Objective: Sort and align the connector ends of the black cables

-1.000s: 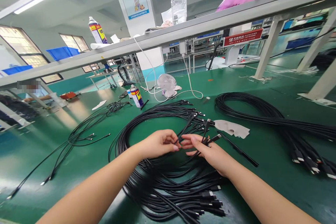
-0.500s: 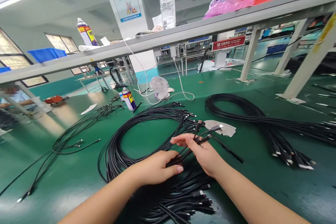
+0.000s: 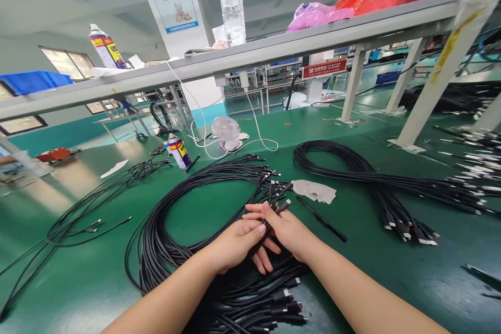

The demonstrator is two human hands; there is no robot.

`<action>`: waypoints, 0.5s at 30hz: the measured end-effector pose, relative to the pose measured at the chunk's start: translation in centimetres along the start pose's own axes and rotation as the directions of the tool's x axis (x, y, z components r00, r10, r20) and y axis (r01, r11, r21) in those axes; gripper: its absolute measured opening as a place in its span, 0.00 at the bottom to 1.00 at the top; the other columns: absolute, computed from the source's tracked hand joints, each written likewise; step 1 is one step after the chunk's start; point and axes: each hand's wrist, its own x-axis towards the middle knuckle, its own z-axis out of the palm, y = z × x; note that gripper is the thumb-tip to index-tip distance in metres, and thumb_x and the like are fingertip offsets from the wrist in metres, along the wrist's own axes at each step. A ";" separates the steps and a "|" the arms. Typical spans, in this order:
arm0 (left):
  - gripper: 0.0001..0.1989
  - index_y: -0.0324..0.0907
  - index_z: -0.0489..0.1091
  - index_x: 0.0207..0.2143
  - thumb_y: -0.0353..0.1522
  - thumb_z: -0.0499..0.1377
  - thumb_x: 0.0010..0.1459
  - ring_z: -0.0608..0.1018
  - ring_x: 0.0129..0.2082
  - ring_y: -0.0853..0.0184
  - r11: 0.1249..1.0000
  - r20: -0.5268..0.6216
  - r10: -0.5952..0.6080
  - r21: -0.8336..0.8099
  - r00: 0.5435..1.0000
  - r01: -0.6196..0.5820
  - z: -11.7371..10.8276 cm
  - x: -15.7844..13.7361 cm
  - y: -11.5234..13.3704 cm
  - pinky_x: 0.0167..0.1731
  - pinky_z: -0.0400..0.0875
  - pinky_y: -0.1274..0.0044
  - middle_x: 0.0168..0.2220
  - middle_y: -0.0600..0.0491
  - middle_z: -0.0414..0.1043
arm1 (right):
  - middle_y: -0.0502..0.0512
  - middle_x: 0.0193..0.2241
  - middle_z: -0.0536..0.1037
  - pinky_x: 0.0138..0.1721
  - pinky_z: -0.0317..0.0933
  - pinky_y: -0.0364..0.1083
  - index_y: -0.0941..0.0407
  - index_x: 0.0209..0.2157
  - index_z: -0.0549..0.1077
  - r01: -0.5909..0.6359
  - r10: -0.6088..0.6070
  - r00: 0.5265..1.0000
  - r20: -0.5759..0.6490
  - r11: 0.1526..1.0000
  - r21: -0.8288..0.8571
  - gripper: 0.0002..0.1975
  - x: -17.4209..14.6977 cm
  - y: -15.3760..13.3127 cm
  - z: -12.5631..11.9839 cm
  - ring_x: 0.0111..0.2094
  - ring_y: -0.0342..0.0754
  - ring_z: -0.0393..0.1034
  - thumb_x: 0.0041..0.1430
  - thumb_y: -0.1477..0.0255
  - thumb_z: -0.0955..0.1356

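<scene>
Black rubbery USB cables [image 3: 183,219] loop on the green bench [image 3: 371,266] — light, limp, tangle-prone, best gripped behind the stiff plugs — where the right hand [image 3: 287,229] pinches a few connector ends [image 3: 279,198] and the left hand [image 3: 237,242] curls over the strands beside it.

Our two bare forearms, no sleeves, no watch or rings, our left hand [image 3: 238,242], our right hand [image 3: 287,229], short plain nails
</scene>
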 end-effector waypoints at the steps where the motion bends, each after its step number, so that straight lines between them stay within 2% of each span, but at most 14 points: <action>1: 0.29 0.36 0.69 0.34 0.56 0.59 0.52 0.76 0.19 0.69 1.000 -0.027 0.002 -0.020 1.000 -0.003 0.0 -0.2 -0.1 0.19 0.71 0.78 0.27 0.48 0.75 | 0.64 0.49 0.78 0.55 0.62 0.57 0.57 0.52 0.75 -0.007 0.007 1.000 -0.002 1.000 -0.003 0.40 -0.1 -0.1 0.1 0.51 0.58 0.73 0.53 0.38 0.62; 4: 0.30 0.36 0.69 0.36 0.56 0.61 0.50 0.77 0.18 0.68 0.998 -0.088 -0.020 -0.059 0.996 0.015 0.0 -0.7 -0.1 0.15 0.66 0.80 0.30 0.46 0.77 | 0.64 0.48 0.79 0.49 0.65 0.57 0.56 0.52 0.75 -0.026 0.026 1.000 -0.007 1.000 -0.002 0.41 -0.4 -0.4 0.4 0.49 0.59 0.73 0.53 0.37 0.60; 8: 0.31 0.36 0.67 0.36 0.57 0.60 0.48 0.76 0.18 0.68 0.999 -0.121 -0.044 -0.025 0.992 0.041 0.1 -1.6 0.1 0.13 0.63 0.80 0.29 0.47 0.76 | 0.65 0.50 0.78 0.43 0.67 0.56 0.55 0.52 0.74 -0.020 0.020 1.000 -0.002 0.999 0.031 0.40 -0.5 -0.5 0.7 0.49 0.60 0.73 0.54 0.38 0.60; 11: 0.32 0.36 0.68 0.35 0.58 0.56 0.50 0.74 0.18 0.70 0.996 -0.146 -0.029 0.078 0.989 0.041 0.4 -2.4 0.4 0.15 0.62 0.80 0.30 0.46 0.76 | 0.64 0.49 0.78 0.47 0.66 0.58 0.55 0.52 0.74 0.006 -0.006 1.000 0.000 0.996 0.090 0.40 -0.4 -0.4 0.8 0.49 0.59 0.74 0.53 0.38 0.61; 13: 0.33 0.35 0.68 0.32 0.59 0.52 0.52 0.68 0.16 0.74 0.981 -0.174 -0.022 0.188 0.984 0.056 0.8 -3.0 0.6 0.16 0.58 0.80 0.27 0.49 0.73 | 0.64 0.48 0.79 0.50 0.65 0.58 0.56 0.52 0.73 0.029 -0.029 1.000 -0.004 0.992 0.122 0.40 -0.3 -0.3 0.8 0.48 0.57 0.75 0.52 0.38 0.61; 15: 0.33 0.35 0.68 0.33 0.59 0.50 0.54 0.62 0.15 0.76 0.960 -0.208 0.006 0.276 0.978 0.053 1.2 -3.4 0.7 0.16 0.53 0.80 0.22 0.54 0.67 | 0.64 0.47 0.79 0.48 0.66 0.57 0.56 0.52 0.73 0.036 -0.035 0.999 -0.003 0.992 0.124 0.40 -0.3 -0.1 0.9 0.46 0.56 0.76 0.52 0.38 0.62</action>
